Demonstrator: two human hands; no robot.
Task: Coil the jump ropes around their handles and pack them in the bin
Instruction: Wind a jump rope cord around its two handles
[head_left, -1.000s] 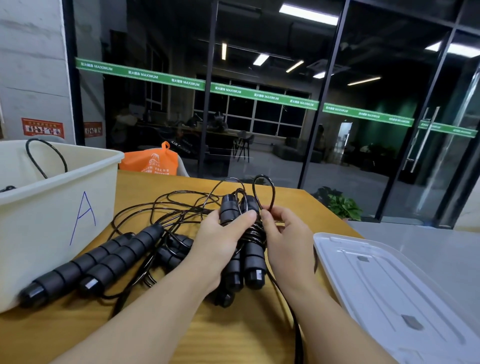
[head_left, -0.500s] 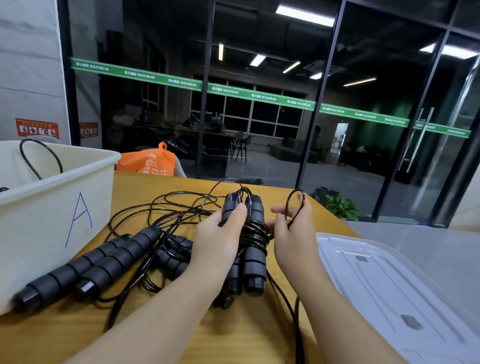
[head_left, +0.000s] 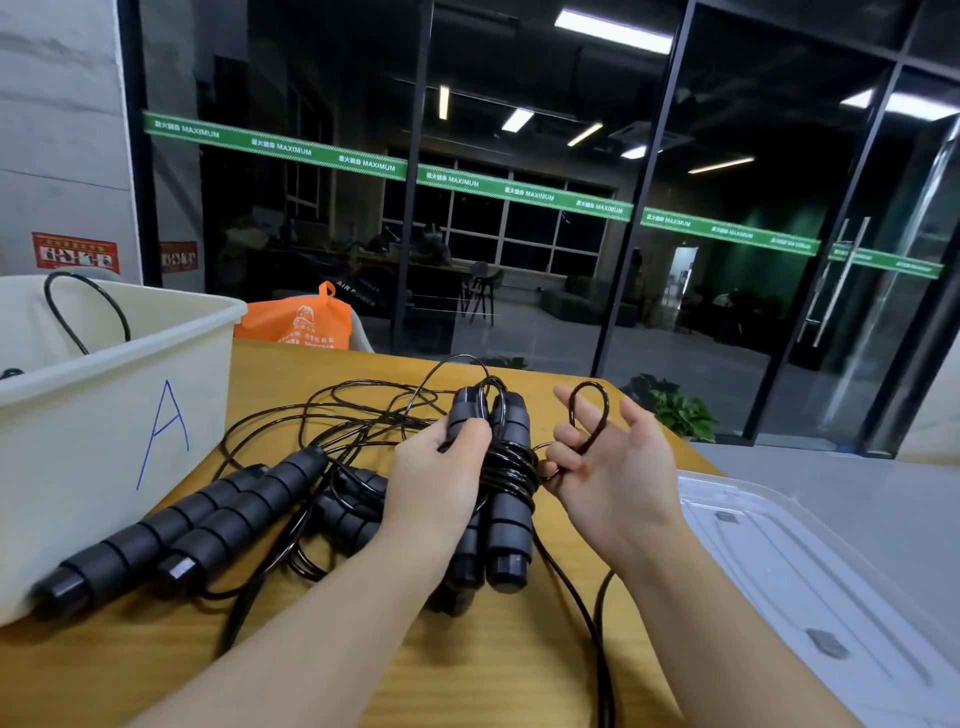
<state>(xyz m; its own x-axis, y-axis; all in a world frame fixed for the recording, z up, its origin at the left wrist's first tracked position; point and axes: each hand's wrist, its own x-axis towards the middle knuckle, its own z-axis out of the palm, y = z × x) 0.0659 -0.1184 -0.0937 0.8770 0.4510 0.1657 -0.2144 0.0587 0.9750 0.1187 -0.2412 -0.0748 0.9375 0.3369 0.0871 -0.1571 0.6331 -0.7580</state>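
My left hand is wrapped around a pair of black foam handles held upright together above the table, with several turns of black rope wound tight around their middle. My right hand sits just beside the bundle, lower fingers curled on a small loop of rope that stands up across my palm, index finger pointing away. The free end trails down past my right wrist and across the table. Left of the bundle lie more handles in a tangle of loose rope, touching the white bin marked A. A clear lid lies at my right.
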